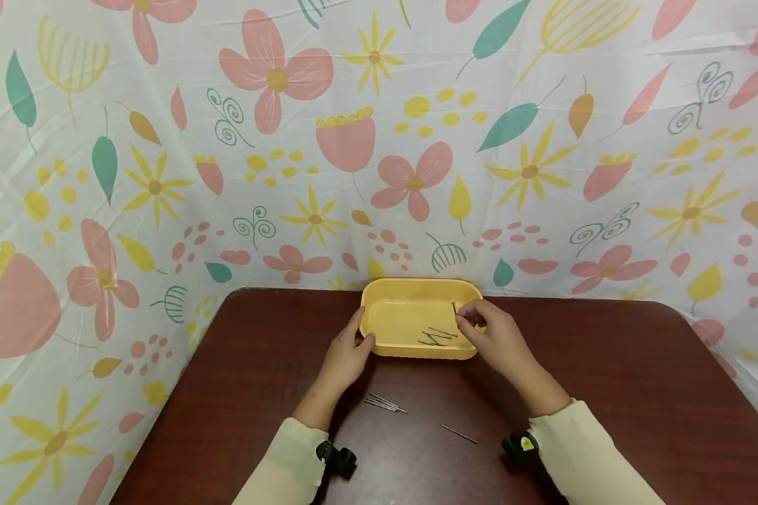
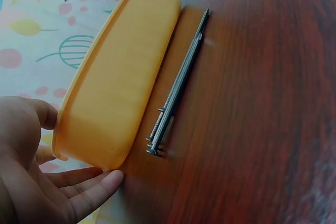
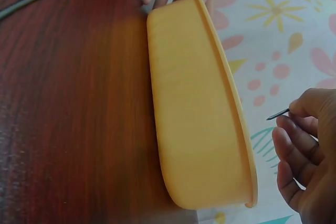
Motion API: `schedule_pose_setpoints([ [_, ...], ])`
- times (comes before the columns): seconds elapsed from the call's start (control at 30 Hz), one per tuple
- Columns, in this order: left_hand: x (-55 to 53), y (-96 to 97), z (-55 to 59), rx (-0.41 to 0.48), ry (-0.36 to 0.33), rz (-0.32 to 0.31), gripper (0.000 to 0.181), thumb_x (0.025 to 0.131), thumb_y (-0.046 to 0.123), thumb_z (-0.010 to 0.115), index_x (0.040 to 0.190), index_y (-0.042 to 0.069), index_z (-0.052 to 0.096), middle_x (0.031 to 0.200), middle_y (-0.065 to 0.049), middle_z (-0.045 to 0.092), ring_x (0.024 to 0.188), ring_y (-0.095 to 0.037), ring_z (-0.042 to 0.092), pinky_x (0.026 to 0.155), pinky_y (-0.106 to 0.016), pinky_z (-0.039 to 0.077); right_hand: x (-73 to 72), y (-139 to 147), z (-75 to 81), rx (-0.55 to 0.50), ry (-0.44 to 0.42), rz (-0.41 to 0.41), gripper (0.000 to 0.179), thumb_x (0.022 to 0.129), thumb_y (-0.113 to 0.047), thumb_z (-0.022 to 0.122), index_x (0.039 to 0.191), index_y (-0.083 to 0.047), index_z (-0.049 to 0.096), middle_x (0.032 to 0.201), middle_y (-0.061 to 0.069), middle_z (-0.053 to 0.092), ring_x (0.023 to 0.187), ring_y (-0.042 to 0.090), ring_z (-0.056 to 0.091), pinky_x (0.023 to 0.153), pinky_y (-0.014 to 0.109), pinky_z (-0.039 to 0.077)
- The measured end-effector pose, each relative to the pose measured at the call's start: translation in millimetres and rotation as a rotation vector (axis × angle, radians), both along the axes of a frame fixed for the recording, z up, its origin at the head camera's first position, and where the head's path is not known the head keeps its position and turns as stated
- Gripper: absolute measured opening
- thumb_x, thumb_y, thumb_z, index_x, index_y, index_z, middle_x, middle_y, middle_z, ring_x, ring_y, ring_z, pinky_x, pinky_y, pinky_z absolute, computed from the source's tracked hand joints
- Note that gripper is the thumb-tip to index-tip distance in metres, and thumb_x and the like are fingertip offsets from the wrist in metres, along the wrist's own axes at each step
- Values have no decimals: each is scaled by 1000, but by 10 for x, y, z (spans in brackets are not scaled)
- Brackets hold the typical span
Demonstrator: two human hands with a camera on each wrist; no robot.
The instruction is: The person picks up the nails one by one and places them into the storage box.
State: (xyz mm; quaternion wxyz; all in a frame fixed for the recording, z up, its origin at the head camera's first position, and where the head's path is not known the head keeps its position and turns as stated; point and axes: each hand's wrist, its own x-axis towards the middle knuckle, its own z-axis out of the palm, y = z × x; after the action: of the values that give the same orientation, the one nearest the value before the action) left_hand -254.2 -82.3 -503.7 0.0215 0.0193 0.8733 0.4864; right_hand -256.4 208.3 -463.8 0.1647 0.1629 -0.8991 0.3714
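Plainly, a white fabric backdrop with pink, yellow and green flowers hangs behind a glossy reddish-brown worktop. At its far edge sits a yellow, round-cornered rectangular tray. The left hand has its grip around the tray's left end; the right hand, grip narrow, pinches a slim dark metal nail over the right end. Several thin dark nails lie inside, a bunch of silvery nails outside (nearer the person), one lone silvery nail apart.
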Motion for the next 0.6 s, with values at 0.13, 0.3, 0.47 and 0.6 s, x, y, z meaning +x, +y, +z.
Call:
schedule_pose_setpoints([
  [0.13, -7, 1, -7, -9, 15, 8, 63, 102, 34, 53, 160, 30, 30, 116, -10, 63, 80, -17, 58, 67, -32, 46, -55, -11, 11, 2, -16, -6, 6, 97, -16, 68, 100, -11, 67, 92, 2, 67, 85, 15, 60, 81, 40, 54],
  [0.3, -15, 2, -24, -18, 27, 19, 62, 102, 33, 54, 160, 29, 31, 140, -11, 58, 99, -21, 62, 76, -33, 49, -118, -28, 34, -5, -37, 0, 8, 98, -15, 67, 101, -9, 67, 93, 5, 67, 87, 19, 61, 83, 44, 54],
  [0.47, -16, 4, -18, -19, 18, 22, 62, 102, 34, 53, 160, 30, 31, 135, -10, 60, 96, -21, 62, 74, -32, 49, -162, -32, 50, 3, -57, -1, 9, 98, -17, 66, 102, -8, 67, 94, 6, 68, 86, 20, 61, 81, 42, 55],
  [0.6, -14, 4, -14, -21, 26, 22, 62, 102, 33, 54, 160, 29, 32, 126, -10, 62, 90, -19, 60, 72, -31, 47, -186, -41, 49, 18, -49, -3, 9, 99, -17, 66, 102, -9, 68, 94, 5, 68, 86, 18, 61, 80, 39, 54],
])
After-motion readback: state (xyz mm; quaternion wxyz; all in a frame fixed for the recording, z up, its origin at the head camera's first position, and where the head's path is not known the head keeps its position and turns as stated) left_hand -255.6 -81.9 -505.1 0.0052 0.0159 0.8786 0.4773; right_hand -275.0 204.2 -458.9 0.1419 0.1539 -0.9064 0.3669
